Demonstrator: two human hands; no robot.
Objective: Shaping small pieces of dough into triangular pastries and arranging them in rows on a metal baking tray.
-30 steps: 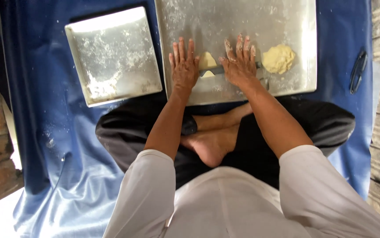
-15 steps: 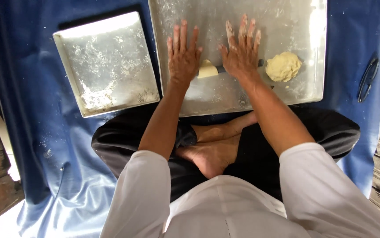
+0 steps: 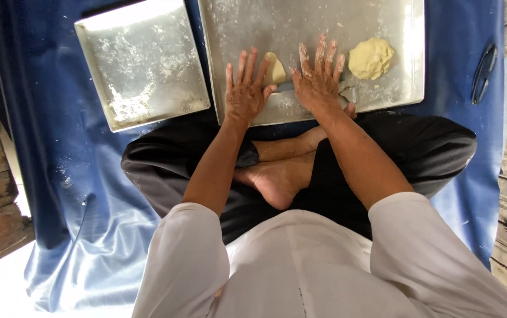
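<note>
My left hand (image 3: pixel 244 91) and my right hand (image 3: pixel 318 82) lie flat, fingers spread and floury, on a thin rolling pin (image 3: pixel 286 87) near the front edge of a large floured metal tray (image 3: pixel 406 88). A flattened piece of pale dough (image 3: pixel 275 68) peeks out between the hands, just ahead of the pin. The pin's right end shows under my right wrist. To the right of my right hand, a rough ball of yellow dough (image 3: pixel 371 58) rests on the same tray.
A smaller square metal tray (image 3: pixel 141 65), dusted with flour, sits to the left. Both trays rest on a blue tarp (image 3: pixel 59 194) over wooden planks. A dark slender object (image 3: pixel 484 73) lies at the right. My crossed legs and bare foot (image 3: pixel 280 176) are just behind the tray.
Both hands pushed forward over the dough, then drew back toward my body along the tray. The dough ball has stayed put.
</note>
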